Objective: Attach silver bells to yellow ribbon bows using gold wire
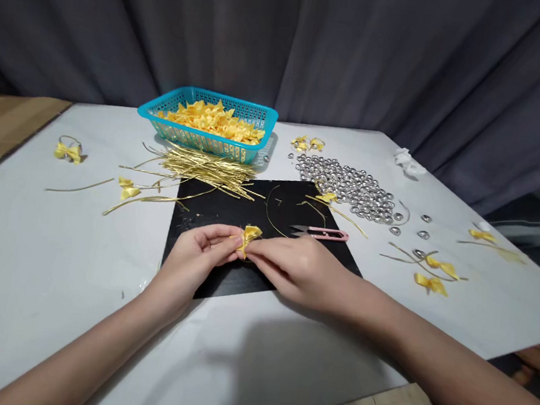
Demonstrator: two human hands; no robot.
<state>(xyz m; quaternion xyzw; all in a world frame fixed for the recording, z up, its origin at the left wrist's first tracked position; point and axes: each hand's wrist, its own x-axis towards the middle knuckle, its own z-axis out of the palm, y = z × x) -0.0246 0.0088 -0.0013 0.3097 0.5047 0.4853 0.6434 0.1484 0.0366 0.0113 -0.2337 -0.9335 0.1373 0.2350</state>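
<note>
My left hand [198, 253] and my right hand [292, 267] meet over a black mat [220, 213] near the table's front. Both pinch one small yellow ribbon bow [248, 237] between their fingertips, the left from the left side, the right from the right. Pink thread snips [321, 234] lie on the mat just behind my right hand. A thin gold wire [271, 210] curves on the mat beyond the bow.
A teal basket [163, 115] of yellow ribbon pieces stands at the back. A bundle of gold wires [205, 169] lies before it. Silver beads [354, 189] heap at the right. Finished yellow bows [432, 273] and another bow [68, 151] lie scattered on the white table [25, 252].
</note>
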